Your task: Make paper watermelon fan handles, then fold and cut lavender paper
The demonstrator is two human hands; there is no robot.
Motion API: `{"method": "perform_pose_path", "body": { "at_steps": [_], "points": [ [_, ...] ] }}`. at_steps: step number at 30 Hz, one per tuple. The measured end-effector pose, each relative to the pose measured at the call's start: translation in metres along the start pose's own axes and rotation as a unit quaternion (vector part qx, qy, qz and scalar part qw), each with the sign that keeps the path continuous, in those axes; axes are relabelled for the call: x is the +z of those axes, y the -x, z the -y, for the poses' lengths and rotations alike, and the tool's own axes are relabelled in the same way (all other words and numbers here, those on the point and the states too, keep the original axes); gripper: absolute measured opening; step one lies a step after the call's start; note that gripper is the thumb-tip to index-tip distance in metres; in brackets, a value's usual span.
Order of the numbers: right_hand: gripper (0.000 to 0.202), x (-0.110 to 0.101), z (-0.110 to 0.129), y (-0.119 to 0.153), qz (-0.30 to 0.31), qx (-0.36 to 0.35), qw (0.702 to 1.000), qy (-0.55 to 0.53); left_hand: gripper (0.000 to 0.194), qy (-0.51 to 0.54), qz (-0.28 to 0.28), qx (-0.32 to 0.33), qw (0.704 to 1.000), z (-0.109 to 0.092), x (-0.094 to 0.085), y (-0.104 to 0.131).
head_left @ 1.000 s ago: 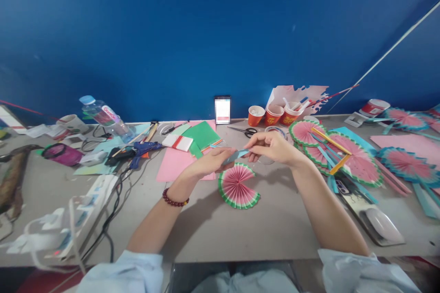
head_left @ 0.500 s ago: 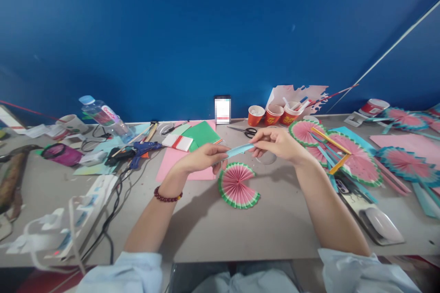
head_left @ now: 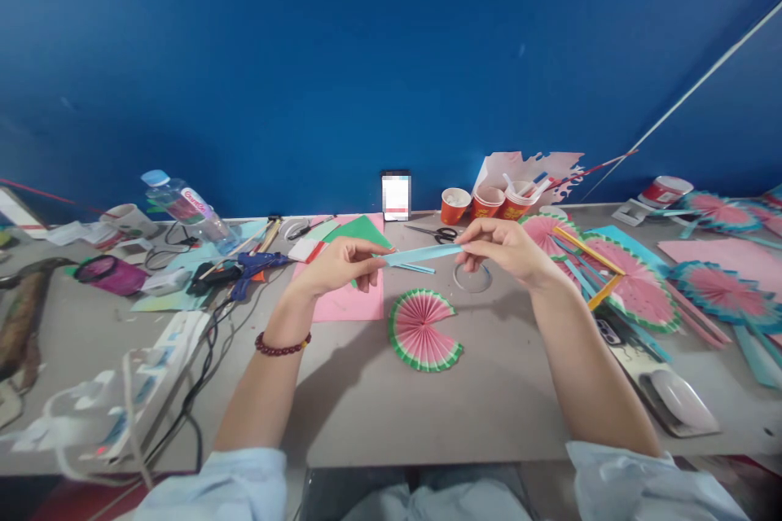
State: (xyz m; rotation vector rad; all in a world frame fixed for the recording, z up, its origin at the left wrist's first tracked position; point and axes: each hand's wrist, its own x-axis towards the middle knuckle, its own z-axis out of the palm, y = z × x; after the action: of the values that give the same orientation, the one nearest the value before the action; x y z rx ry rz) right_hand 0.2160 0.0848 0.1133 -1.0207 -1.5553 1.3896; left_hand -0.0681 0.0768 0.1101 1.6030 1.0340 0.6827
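Observation:
Between my hands a light blue paper strip [head_left: 423,254] is stretched out above the table. My left hand [head_left: 347,264] pinches its left end between thumb and fingers. The right end is pinched by my right hand [head_left: 498,248]. Below the strip a pleated pink paper fan [head_left: 424,332] with a green and white edge lies on the table, spread nearly round with a gap on its right side. Another thin blue strip [head_left: 415,268] lies just behind the held one. A clear ring-shaped roll [head_left: 472,278], perhaps tape, sits under my right hand.
Black scissors [head_left: 445,235] and red paper cups [head_left: 487,204] stand or lie at the back. Finished watermelon fans [head_left: 635,281] and a mouse [head_left: 681,399] are at right. A blue glue gun [head_left: 252,270], bottle [head_left: 192,207] and power strip [head_left: 159,378] occupy the left.
My hands have moved apart, the left one going leftward, and more of the blue strip shows between them. The ring-shaped roll and the second strip are now more visible.

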Motion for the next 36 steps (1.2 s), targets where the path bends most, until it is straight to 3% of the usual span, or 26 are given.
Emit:
{"method": "perform_pose_path", "body": {
  "at_steps": [12, 19, 26, 29, 34, 36],
  "points": [
    [0.016, 0.006, -0.003, -0.007, -0.056, -0.010, 0.995, -0.077, 0.015, 0.048, -0.175, 0.070, 0.981, 0.007, 0.013, -0.007],
    [0.014, 0.008, -0.009, -0.011, -0.088, -0.008, 0.991, -0.098, 0.017, 0.070, -0.177, 0.059, 0.980, 0.006, 0.012, -0.007],
    [0.013, 0.011, -0.010, -0.011, -0.119, -0.004, 0.990, -0.079, 0.022, 0.018, -0.236, 0.088, 0.968, 0.001, 0.022, -0.006],
    [0.011, 0.008, -0.009, -0.010, -0.122, 0.003, 0.990, -0.077, 0.026, -0.015, -0.180, 0.075, 0.981, -0.001, 0.018, 0.000],
    [0.008, 0.005, -0.002, -0.003, -0.059, 0.017, 0.996, -0.064, 0.031, -0.046, 0.063, 0.015, 0.997, -0.004, -0.003, 0.009],
    [0.009, 0.009, 0.001, 0.000, -0.031, 0.018, 0.998, -0.054, 0.033, -0.043, 0.068, 0.016, 0.997, -0.004, -0.003, 0.007]
  ]
}}
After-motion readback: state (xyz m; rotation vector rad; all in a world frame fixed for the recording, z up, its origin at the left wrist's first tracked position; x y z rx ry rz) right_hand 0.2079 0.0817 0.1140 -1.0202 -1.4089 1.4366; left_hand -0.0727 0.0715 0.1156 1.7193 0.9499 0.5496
